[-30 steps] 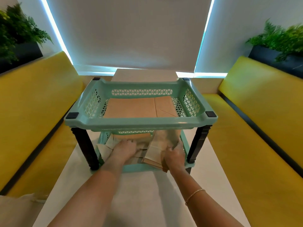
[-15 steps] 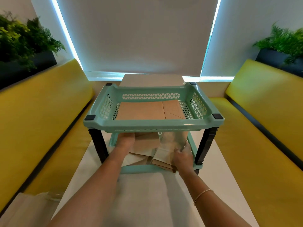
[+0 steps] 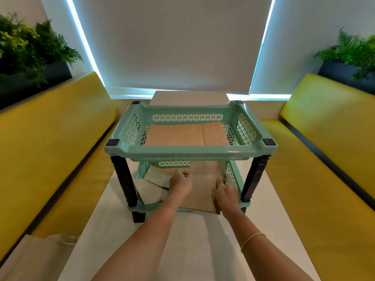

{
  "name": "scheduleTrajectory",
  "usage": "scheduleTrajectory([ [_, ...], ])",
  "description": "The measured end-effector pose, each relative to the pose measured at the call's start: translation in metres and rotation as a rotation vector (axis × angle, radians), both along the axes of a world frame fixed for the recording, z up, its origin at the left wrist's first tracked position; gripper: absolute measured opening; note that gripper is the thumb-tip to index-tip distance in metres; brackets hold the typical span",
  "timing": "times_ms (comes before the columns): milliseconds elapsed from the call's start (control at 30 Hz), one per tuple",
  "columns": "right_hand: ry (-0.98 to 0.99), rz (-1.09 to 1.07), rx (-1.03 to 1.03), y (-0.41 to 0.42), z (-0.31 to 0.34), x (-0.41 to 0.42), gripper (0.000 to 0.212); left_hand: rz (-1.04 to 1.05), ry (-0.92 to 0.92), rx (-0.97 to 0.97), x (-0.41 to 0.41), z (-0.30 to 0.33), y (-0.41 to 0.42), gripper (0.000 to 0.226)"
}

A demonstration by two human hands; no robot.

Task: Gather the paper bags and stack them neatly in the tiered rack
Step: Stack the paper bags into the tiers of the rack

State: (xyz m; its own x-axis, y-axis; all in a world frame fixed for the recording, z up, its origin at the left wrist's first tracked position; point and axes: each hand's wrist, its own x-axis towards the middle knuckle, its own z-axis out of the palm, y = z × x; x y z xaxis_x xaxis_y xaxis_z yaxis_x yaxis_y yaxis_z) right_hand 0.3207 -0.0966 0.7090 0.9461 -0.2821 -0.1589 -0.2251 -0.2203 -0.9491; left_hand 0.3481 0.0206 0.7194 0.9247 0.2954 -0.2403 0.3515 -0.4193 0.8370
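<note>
A mint-green tiered rack (image 3: pixel 190 148) on dark legs stands on the white tabletop (image 3: pixel 125 230), and flat brown paper bags (image 3: pixel 178 135) lie in its upper tray, with no brand, label or writing legible on them or on the rack. In the lower tray the left hand (image 3: pixel 180 183) has its grip curled round the left edge of a paper bag stack (image 3: pixel 203 187), while the right hand (image 3: pixel 225 189) grasps the stack's right edge, its near end jutting over the tray's front lip. More loose bags (image 3: pixel 152 185) lie askew in the left part of that lower tray, just beside the left hand.
</note>
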Motion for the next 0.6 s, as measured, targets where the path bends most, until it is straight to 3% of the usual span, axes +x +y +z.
scheduleTrajectory([
  [100,-0.012,0.021,0.008,0.002,0.0,0.0,0.035,-0.006,0.0,0.016,0.001,-0.003,-0.012,0.004],
  [267,0.056,0.028,0.024,-0.002,-0.004,0.004,0.038,-0.08,-0.015,0.06,0.006,-0.002,-0.011,0.019],
  [467,0.054,-0.027,0.095,-0.008,-0.003,0.006,0.04,-0.53,0.141,0.76,0.014,-0.014,0.045,0.064],
  [600,0.027,-0.012,0.074,-0.01,-0.002,0.006,0.04,-0.634,0.133,0.96,0.013,-0.017,0.054,0.052],
])
